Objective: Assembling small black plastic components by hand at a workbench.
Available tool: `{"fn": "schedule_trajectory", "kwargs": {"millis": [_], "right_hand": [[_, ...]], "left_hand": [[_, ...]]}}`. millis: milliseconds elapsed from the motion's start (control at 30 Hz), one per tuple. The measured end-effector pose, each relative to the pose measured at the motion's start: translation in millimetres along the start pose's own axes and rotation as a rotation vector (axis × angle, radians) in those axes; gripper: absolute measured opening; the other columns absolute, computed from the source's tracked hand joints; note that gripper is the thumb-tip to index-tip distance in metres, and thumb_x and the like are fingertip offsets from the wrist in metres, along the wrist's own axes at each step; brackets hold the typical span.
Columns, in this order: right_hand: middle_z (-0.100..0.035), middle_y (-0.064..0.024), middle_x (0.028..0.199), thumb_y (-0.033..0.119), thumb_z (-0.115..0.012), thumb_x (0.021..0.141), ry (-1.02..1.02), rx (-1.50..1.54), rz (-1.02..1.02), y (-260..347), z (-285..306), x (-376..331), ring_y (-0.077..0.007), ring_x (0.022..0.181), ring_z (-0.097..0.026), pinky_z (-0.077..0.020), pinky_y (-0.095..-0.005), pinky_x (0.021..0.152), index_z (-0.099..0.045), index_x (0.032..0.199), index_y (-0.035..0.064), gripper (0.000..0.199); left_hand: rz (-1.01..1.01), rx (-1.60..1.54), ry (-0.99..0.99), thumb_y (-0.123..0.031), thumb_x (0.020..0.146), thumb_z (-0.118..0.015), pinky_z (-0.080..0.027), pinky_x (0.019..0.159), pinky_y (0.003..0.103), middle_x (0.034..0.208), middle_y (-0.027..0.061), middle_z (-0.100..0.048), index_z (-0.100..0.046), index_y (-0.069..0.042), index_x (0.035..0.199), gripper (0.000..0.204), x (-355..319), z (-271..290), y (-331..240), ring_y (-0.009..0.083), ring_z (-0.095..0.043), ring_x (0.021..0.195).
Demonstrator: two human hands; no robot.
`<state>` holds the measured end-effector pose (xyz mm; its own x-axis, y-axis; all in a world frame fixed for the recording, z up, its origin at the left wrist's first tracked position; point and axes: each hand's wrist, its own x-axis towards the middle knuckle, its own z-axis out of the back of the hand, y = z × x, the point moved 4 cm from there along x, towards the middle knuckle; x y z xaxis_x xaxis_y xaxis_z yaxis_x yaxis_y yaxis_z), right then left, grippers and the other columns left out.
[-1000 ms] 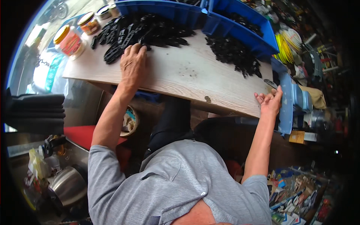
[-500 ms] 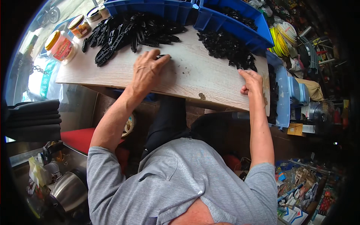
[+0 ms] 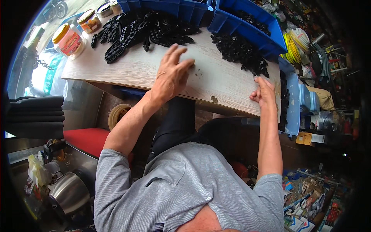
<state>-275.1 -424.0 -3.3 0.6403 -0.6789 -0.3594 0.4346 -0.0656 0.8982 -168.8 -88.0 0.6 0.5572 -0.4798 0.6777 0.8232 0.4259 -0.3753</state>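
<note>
My left hand [image 3: 172, 75] is above the middle of the table, its fingers bent. A black plastic piece [image 3: 191, 67], mostly hidden by the hand, shows dark beside its fingers. To the left and farther back lies a pile of long black plastic parts [image 3: 131, 33], slotted and narrow. My right hand [image 3: 265, 91] is at the table's right side, closed, with thumb and forefinger pinched. Whatever is between those fingertips is too small to make out. Just beyond them spreads a heap of small black plastic pieces [image 3: 239, 54].
Two blue bins [image 3: 251, 33] [image 3: 170, 11] stand along the table's back. Jars [image 3: 68, 40] stand at the left end. A light blue crate [image 3: 293, 102] sits beyond the right edge. The wooden table [image 3: 131, 73] has a chipped front edge. Below left is a red seat [image 3: 87, 141].
My left hand has drawn away from the pile of long parts toward the right and nearer me, with the black piece. My right hand stays pinched; the whole view has shifted slightly.
</note>
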Motion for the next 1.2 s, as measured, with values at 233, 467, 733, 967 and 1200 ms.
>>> {"fn": "schedule_trajectory", "kwargs": {"millis": [233,467,733,967,1200], "right_hand": [[-0.043,-0.0028,0.046,0.030,-0.064,0.089,0.388,0.226,0.019,-10,-43,-42,-0.0217,0.045,-0.057,-0.0589,-0.0457,0.052,-0.061,0.085,0.0086,0.022],[-0.044,-0.0037,0.046,0.036,-0.062,0.089,0.441,0.201,0.040,-13,-66,-62,-0.0234,0.043,-0.054,-0.0560,-0.0414,0.048,-0.062,0.087,0.0062,0.030],[-0.046,-0.0021,0.049,0.036,-0.066,0.090,0.393,0.341,0.151,-12,-73,-71,-0.0194,0.044,-0.055,-0.0556,-0.0366,0.049,-0.062,0.102,0.0039,0.034],[-0.048,0.0003,0.051,0.017,-0.075,0.089,0.435,0.333,0.229,-22,-75,-67,-0.0130,0.041,-0.049,-0.0490,-0.0307,0.044,-0.064,0.101,0.0057,0.020],[-0.054,-0.0024,0.054,0.019,-0.071,0.092,0.485,0.407,0.239,-21,-77,-71,-0.0182,0.054,-0.064,-0.0616,-0.0390,0.053,-0.064,0.101,0.0087,0.015]], "left_hand": [[0.387,-0.792,-0.096,0.000,0.087,-0.070,-0.055,0.087,0.031,0.128,0.0148,-0.060,-0.066,-0.005,0.122,0.035,-5,-37,-52,0.0223,-0.063,0.109],[0.481,-0.986,0.121,-0.007,0.092,-0.068,-0.055,0.074,0.027,0.096,0.0074,-0.072,-0.069,-0.001,0.112,0.022,13,-94,-65,0.0127,-0.067,0.086],[0.860,-1.409,0.150,-0.014,0.095,-0.067,-0.058,0.070,0.026,0.088,0.0077,-0.070,-0.068,0.004,0.101,0.019,11,-95,-52,0.0121,-0.068,0.076],[0.793,-1.237,0.171,-0.011,0.093,-0.066,-0.056,0.068,0.026,0.081,0.0074,-0.070,-0.067,0.005,0.095,0.017,7,-78,-59,0.0131,-0.067,0.075],[0.369,0.250,-0.212,-0.006,0.076,-0.076,-0.048,0.088,0.041,0.112,0.0118,-0.066,-0.067,-0.006,0.110,0.035,-10,5,-16,0.0332,-0.060,0.102]]}}
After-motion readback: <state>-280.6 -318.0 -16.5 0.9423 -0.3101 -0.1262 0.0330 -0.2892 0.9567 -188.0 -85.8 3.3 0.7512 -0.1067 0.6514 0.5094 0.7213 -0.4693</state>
